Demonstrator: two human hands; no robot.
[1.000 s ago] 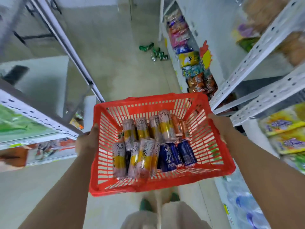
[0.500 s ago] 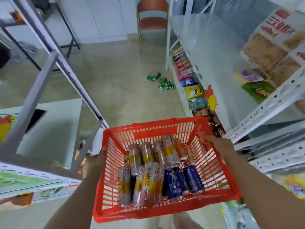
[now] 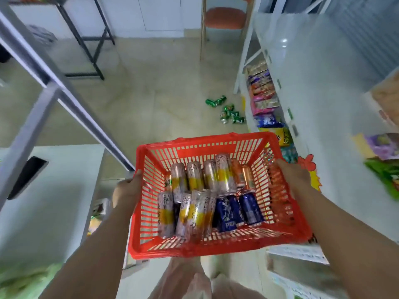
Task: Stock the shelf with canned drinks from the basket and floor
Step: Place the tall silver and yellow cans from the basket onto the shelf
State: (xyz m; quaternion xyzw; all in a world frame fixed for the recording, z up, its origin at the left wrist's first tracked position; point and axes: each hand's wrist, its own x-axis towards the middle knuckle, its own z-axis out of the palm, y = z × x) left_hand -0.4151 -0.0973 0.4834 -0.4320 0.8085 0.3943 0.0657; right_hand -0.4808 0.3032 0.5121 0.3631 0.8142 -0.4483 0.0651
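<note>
You stand in a narrow aisle on a pale tiled floor (image 3: 151, 108), white shelving on both sides. Nearest you, your left hand (image 3: 127, 190) is clenched on the left rim of the red basket (image 3: 216, 145), and your right hand (image 3: 291, 173) grips its right rim, holding it in the air in front of you. Inside lie the canned drinks: pink-and-yellow cans (image 3: 224, 175) piled across the left and middle, two blue cans (image 3: 237, 210) at the near right, and orange cans (image 3: 244, 175) behind those. To your right, the white shelf (image 3: 306, 87) has a bare upper board, with snack bags (image 3: 263, 104) packed along the row beneath it. Further down the aisle, several green cans (image 3: 228, 113) lie scattered on the floor, just beside the foot of that shelf. Beyond them, an orange-seated chair (image 3: 224, 18) stands by the far wall, and a black metal frame (image 3: 90, 39) stands to the far left.
</note>
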